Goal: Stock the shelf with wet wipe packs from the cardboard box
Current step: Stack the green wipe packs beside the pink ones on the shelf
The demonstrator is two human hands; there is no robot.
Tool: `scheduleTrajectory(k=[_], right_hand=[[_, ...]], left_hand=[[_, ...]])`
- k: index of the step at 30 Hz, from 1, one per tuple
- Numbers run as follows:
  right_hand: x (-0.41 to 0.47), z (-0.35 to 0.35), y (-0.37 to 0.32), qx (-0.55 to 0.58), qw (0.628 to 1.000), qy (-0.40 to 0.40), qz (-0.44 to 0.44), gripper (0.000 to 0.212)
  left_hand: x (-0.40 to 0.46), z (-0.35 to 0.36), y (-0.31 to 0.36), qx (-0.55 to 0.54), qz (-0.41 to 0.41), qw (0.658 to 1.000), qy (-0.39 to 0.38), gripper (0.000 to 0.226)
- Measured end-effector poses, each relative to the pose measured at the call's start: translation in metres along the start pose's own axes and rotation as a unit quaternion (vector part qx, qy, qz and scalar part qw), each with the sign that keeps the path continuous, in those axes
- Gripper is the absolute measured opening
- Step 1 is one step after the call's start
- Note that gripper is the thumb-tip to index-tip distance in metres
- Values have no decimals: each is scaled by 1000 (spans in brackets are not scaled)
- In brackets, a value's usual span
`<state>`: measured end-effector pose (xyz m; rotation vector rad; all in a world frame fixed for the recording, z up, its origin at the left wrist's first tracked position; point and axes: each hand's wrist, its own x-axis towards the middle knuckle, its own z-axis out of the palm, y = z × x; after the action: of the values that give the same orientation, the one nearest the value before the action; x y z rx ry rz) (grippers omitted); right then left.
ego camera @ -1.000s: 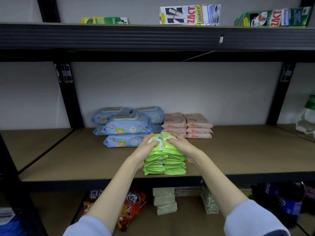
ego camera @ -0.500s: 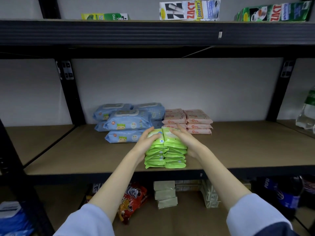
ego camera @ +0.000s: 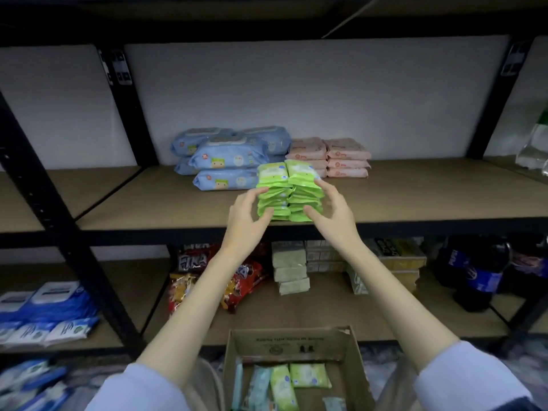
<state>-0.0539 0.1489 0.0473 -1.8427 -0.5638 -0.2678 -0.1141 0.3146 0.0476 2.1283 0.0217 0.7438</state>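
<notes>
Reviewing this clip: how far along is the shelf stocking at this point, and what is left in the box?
Done: blue packs and pink packs sit stacked at the back of the shelf. In hand: two stacks of green packs stand near the front edge, left hand and right hand at their sides, fingers loosely curved. Left: the cardboard box below holds a few more packs.

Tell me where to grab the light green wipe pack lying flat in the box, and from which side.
Come from above and pinch the light green pack across its short width, one finger on each long edge. It lies flat and face up in the cardboard box, whose walls block a side approach; another green pack lies close on its left.
</notes>
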Motion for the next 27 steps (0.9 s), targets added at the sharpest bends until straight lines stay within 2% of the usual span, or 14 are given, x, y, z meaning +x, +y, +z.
scheduleTrajectory(k=[4,8,12,14,18,21,27], right_hand=[[-59,12,28,-58,997,-44,19,48],[-105,28,72,-82,978,-146,124,37],[-143,40,121,-114,928,-279,220,33],[-159,44,147,-133,901,-311,271,34],[-182,44,198,-139,860,-320,372,31],[-191,46,225,-157,831,-323,425,27],[-196,64,276,-158,814,-296,475,26]], left_hand=[[-63,16,-26,43,-31,996,-67,33],[-111,37,-65,68,-120,973,-186,29],[-149,60,-103,94,-196,930,-295,28],[-168,69,-122,92,-238,908,-331,29],[-191,87,-161,117,-314,869,-364,28],[-194,102,-180,118,-349,857,-361,29],[-209,139,-229,104,-409,824,-378,28]])
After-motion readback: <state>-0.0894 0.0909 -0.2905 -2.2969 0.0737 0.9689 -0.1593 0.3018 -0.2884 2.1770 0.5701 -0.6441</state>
